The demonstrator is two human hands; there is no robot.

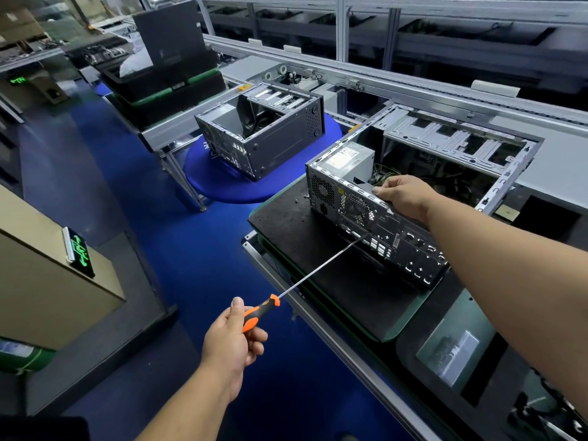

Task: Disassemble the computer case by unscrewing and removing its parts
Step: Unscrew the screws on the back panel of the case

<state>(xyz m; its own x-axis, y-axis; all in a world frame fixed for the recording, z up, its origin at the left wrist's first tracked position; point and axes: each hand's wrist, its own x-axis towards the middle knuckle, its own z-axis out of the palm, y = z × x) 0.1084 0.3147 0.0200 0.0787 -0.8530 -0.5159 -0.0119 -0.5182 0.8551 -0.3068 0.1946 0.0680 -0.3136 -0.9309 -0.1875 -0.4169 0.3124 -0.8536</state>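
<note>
Bench first: its black mat carries the computer case, lying open-side up toward the far edge, rear panel facing me, power supply seated in its near-left corner. My right hand grips the top rim of that rear panel, fingers curled over the metal, steadying it. My left hand is wrapped around the orange-and-black handle of the long screwdriver, whose tip meets the rear panel just below the fan grille. I judge I'm unscrewing a rear-panel screw; next I must keep the tip seated square and turn. Loose screws lie near the mat's far-left corner.
</note>
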